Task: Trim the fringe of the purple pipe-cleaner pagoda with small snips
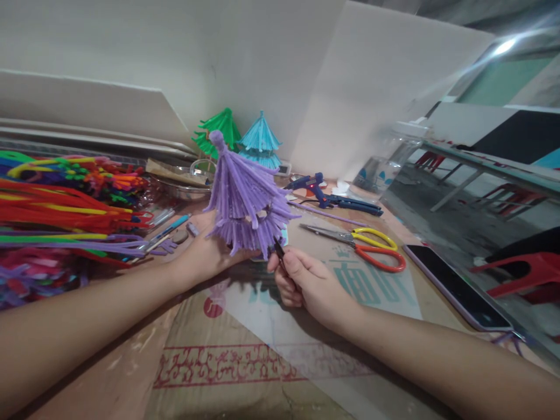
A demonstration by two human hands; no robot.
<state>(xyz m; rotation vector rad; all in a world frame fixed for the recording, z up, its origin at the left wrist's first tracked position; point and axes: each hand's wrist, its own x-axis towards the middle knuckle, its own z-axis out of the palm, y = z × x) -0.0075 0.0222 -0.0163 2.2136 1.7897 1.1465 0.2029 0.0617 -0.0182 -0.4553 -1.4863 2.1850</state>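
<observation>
Purple fuzzy-stick model (pixel 247 198) tilts over the middle of the tabletop (pixel 126 376), gripped by the partly hidden left hand (pixel 203 242). The right hand (pixel 304 280) is closed around a dark tool (pixel 280 254) at the model's lower fringe. A phone (pixel 455 286) lies along the tabletop's right edge, scissors (pixel 345 235) near it.

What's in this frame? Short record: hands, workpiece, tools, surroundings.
left hand: at the lower part of the purple model, grip mostly hidden
right hand: pinches a slim dark tool at the model's lower fringe
workpiece: purple, two fringed tiers
tools: scissors, right of the model
behind: green model, light-blue model
far right: phone, screen dark
</observation>
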